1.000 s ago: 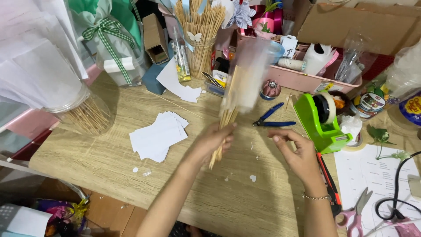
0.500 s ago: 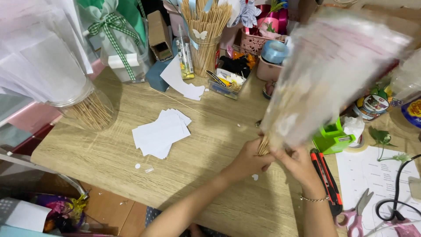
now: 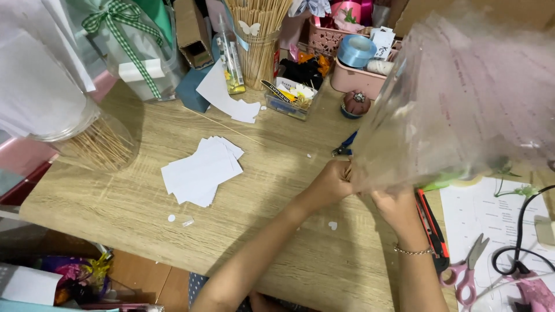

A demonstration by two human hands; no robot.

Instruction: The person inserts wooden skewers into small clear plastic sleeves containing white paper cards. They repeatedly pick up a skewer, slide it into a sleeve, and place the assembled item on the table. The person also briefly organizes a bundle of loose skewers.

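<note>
Both hands were pinching the narrow lower end of the clear cellophane wrap [image 3: 462, 98]: the left hand [image 3: 330, 184] closed around it, the right hand [image 3: 392, 203] just beside and below. The wrap's long axis rose up and to the right from the hands, over the wooden table [image 3: 144, 196].

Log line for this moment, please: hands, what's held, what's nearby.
left hand: grips sticks at bag mouth | right hand: gathers clear plastic bag | nearby: white cards, blue pliers, wooden table
</note>
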